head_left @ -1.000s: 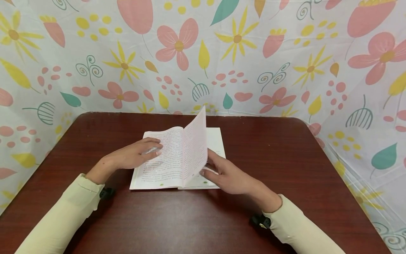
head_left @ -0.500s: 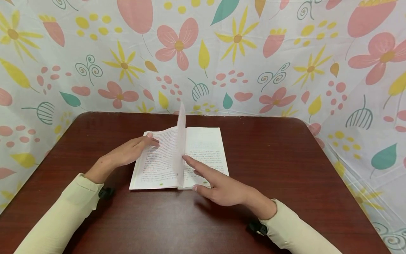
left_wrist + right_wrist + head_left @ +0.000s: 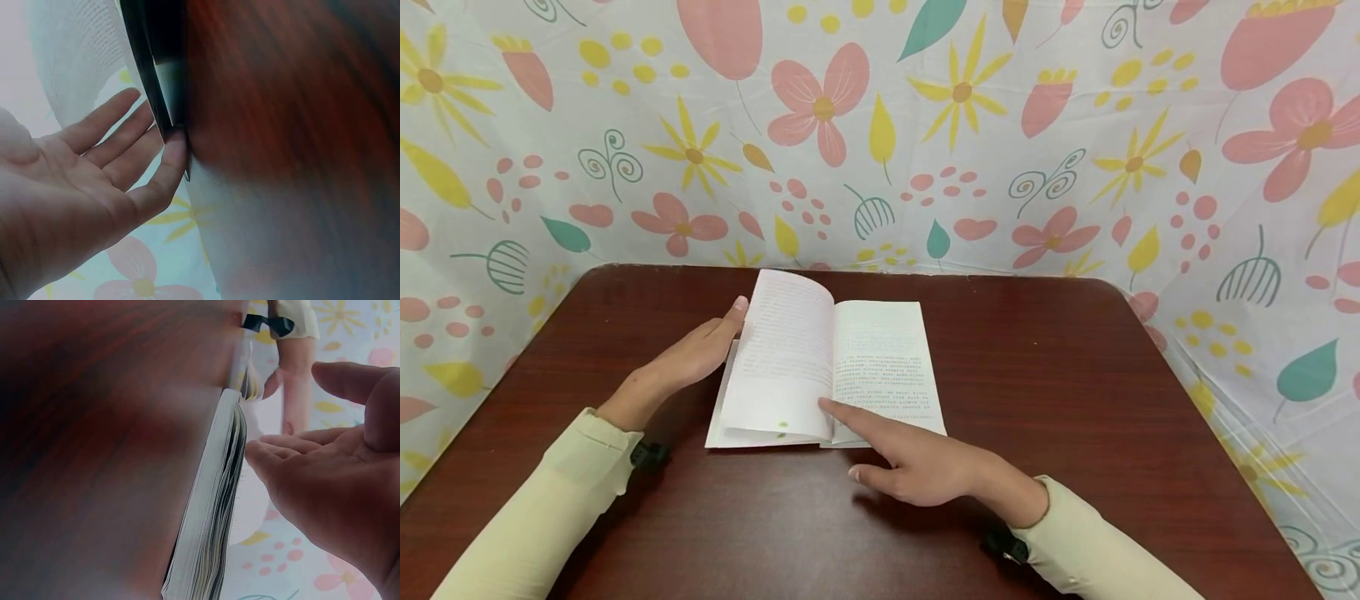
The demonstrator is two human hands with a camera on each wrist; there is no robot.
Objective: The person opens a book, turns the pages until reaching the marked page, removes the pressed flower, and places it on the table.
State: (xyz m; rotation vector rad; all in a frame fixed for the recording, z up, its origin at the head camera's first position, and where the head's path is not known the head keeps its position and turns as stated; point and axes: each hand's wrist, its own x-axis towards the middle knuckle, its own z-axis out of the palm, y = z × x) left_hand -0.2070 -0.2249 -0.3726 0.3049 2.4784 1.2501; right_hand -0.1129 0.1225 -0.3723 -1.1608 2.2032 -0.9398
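An open book [image 3: 887, 350] lies on the table, its right page flat and printed with small text. On its left half a loose page [image 3: 782, 333] curves upward, its far corner raised. My left hand [image 3: 688, 354] is at the book's left edge, fingers extended; in the left wrist view one fingertip meets the dark edge of the cover. My right hand [image 3: 917, 462] reaches over the near right corner with straight fingers, the index fingertip at the page near the spine. The right wrist view shows the book's thick page block [image 3: 206, 519] just beside those fingertips.
The dark reddish-brown wooden table [image 3: 1075, 375] spreads around the book. Behind and beside it hangs a white cloth [image 3: 880, 192] printed with flowers and leaves. A small black device [image 3: 650, 455] sits on the left wrist, and another black device [image 3: 1004, 546] on the right.
The page has swung from right to left over the spine. My right hand has let go of it and moved nearer and slightly left; my left hand has shifted off the left page to its edge.
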